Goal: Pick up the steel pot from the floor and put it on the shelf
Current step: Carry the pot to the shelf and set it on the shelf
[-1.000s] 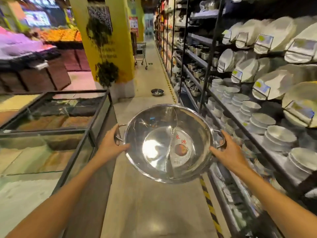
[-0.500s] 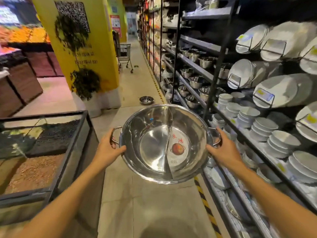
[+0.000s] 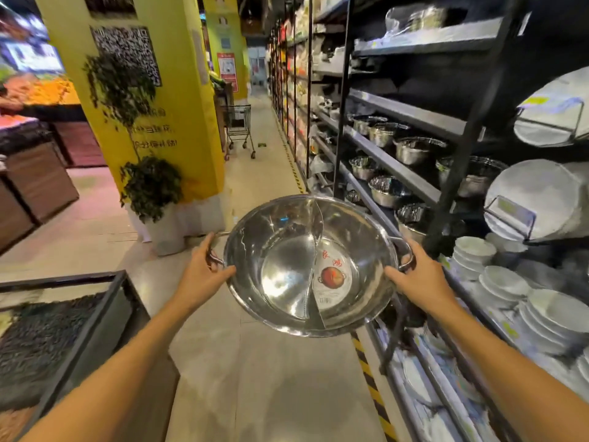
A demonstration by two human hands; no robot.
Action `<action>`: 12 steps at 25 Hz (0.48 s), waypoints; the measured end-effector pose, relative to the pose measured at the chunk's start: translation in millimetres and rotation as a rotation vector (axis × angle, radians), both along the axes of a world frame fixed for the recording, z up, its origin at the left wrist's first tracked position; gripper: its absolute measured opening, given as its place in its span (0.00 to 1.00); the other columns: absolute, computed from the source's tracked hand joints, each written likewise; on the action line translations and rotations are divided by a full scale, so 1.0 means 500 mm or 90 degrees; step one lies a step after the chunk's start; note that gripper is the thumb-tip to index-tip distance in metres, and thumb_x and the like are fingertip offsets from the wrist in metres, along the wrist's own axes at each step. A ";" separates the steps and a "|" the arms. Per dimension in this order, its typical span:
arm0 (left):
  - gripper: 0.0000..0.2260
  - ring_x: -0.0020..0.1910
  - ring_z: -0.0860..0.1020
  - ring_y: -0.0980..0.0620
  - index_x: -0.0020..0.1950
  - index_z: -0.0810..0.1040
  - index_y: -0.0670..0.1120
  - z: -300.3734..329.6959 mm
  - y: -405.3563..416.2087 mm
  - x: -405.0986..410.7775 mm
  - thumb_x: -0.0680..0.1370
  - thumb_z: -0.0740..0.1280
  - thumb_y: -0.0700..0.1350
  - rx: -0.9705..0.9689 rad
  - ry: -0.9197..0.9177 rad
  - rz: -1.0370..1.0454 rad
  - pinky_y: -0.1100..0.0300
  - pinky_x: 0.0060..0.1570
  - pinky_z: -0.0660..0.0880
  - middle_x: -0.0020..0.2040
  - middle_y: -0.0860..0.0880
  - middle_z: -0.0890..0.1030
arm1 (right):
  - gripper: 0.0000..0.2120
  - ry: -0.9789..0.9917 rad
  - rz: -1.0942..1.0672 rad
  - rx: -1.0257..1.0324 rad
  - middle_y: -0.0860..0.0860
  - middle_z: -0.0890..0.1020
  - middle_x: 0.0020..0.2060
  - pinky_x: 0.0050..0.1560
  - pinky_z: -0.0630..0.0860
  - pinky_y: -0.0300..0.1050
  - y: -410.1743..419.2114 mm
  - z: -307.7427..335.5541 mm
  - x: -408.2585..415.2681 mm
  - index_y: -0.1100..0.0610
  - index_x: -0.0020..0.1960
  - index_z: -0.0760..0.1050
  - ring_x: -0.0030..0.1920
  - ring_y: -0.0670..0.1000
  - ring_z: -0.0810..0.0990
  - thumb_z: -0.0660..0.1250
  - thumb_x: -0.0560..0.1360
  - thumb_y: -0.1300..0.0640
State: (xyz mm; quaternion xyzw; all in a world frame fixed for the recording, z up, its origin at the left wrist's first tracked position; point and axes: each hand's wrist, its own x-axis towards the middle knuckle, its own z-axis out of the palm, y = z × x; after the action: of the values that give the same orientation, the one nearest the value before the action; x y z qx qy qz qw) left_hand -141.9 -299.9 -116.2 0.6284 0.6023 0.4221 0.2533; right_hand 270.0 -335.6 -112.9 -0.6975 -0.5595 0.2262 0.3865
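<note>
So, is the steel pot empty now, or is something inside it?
Empty. Both halves of the steel pot, split by a curved divider, show bare shiny metal; only a flat label is stuck on the bottom of the right half.

Between the hands, the steel pot [image 3: 310, 266] is mirror-bright silver with a white label printed red. Ahead left, a yellow pillar [image 3: 178, 100]; right, black shelf [image 3: 401, 173], white plates [image 3: 538, 199]; below, yellow-black floor stripe [image 3: 371, 384].

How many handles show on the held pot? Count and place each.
2. One handle on the steel pot's left side, gripped by the left hand; the other on its right side, gripped by the right hand. Fingers partly cover both.
</note>
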 end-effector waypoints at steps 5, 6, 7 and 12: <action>0.43 0.55 0.73 0.57 0.79 0.58 0.49 0.033 0.303 0.017 0.69 0.78 0.48 -0.012 -0.014 0.024 0.57 0.58 0.71 0.66 0.48 0.70 | 0.41 0.004 0.015 0.012 0.52 0.80 0.54 0.49 0.76 0.49 0.312 0.033 0.010 0.45 0.78 0.60 0.47 0.52 0.79 0.75 0.70 0.48; 0.40 0.49 0.73 0.63 0.77 0.61 0.50 0.033 0.361 0.021 0.69 0.77 0.45 0.002 -0.021 0.010 0.60 0.55 0.71 0.61 0.51 0.71 | 0.39 0.005 0.010 0.013 0.52 0.80 0.53 0.46 0.74 0.46 0.360 0.036 0.010 0.47 0.78 0.61 0.46 0.51 0.79 0.75 0.71 0.51; 0.37 0.45 0.73 0.65 0.74 0.64 0.51 0.028 0.420 0.022 0.69 0.77 0.43 0.016 -0.029 -0.002 0.65 0.52 0.72 0.56 0.54 0.72 | 0.39 0.005 0.007 0.012 0.53 0.80 0.52 0.44 0.74 0.44 0.404 0.037 0.011 0.48 0.77 0.61 0.44 0.50 0.79 0.75 0.71 0.52; 0.34 0.36 0.71 0.54 0.64 0.67 0.73 0.014 0.773 0.032 0.64 0.75 0.50 0.036 -0.039 -0.109 0.57 0.40 0.73 0.41 0.52 0.71 | 0.40 -0.001 -0.077 0.019 0.48 0.79 0.48 0.46 0.76 0.46 0.665 0.012 0.009 0.47 0.78 0.60 0.44 0.47 0.80 0.74 0.71 0.50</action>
State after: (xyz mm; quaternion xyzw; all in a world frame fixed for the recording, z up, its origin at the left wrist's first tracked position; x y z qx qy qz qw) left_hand -125.7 86.5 -109.4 0.6712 0.5264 0.4346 0.2889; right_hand 274.3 -2.9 -107.2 -0.7243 -0.5201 0.1936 0.4091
